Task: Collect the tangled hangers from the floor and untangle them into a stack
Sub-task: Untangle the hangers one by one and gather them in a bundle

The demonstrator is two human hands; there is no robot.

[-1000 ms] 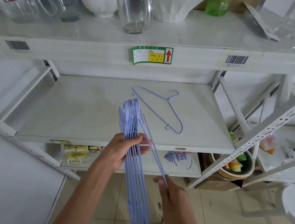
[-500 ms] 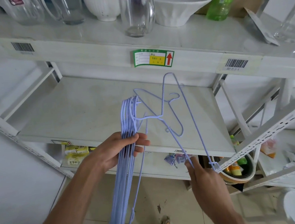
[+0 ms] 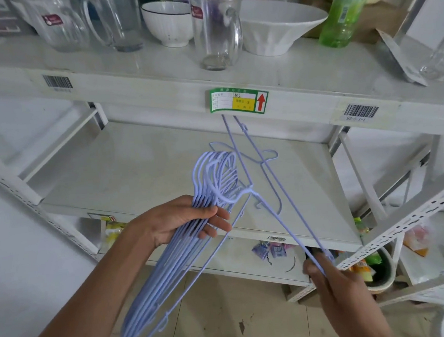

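My left hand [image 3: 182,219] grips a bundle of several light-purple wire hangers [image 3: 155,280]; their hooks fan out above my fingers and their bars hang down to the lower left. My right hand [image 3: 327,274] pinches the lower corner of a single purple hanger [image 3: 270,191], which slants up to the left, its far end just under the upper shelf's front edge. This hanger's hook still catches the bundle near the hooks. One more purple hanger [image 3: 269,159] lies flat on the white middle shelf [image 3: 136,169], partly hidden behind the held ones.
The upper shelf [image 3: 301,74] carries glass jugs, white bowls [image 3: 279,31] and a green bottle [image 3: 341,12] close above the raised hanger. A slotted white rack upright [image 3: 405,217] juts in at the right. Packets sit on the lower shelf; tiled floor lies below.
My right hand has swung the single hanger outward and up to the right, away from the bundle. The left hand has tilted the bundle so its bars point lower left.
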